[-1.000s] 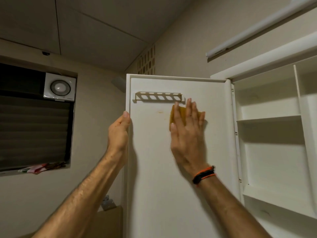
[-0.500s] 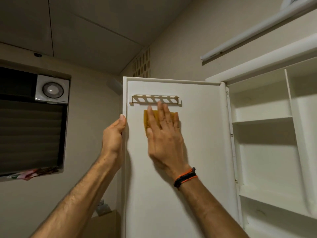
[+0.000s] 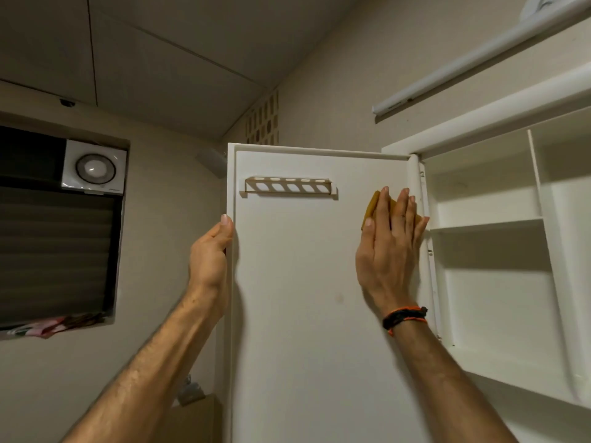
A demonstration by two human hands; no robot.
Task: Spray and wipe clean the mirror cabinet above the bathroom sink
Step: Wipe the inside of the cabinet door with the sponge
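The white cabinet door [image 3: 297, 314] stands swung open, its inner face toward me, with a small slotted rack [image 3: 289, 187] near its top. My left hand [image 3: 209, 260] grips the door's free left edge, thumb on the front. My right hand [image 3: 388, 247] presses a yellow cloth [image 3: 372, 206] flat against the door's upper right, close to the hinge side; straight fingers cover most of the cloth. The open cabinet [image 3: 499, 251] with white shelves shows on the right.
A tube light fixture [image 3: 479, 55] runs above the cabinet. On the left wall are a dark louvred window [image 3: 54, 251] and a white fan unit [image 3: 94, 167]. A patterned cloth [image 3: 48, 327] lies on the window sill.
My right hand slid the yellow cloth left under the rack, then right across the door to the hinge side. My left hand kept its grip on the door edge.
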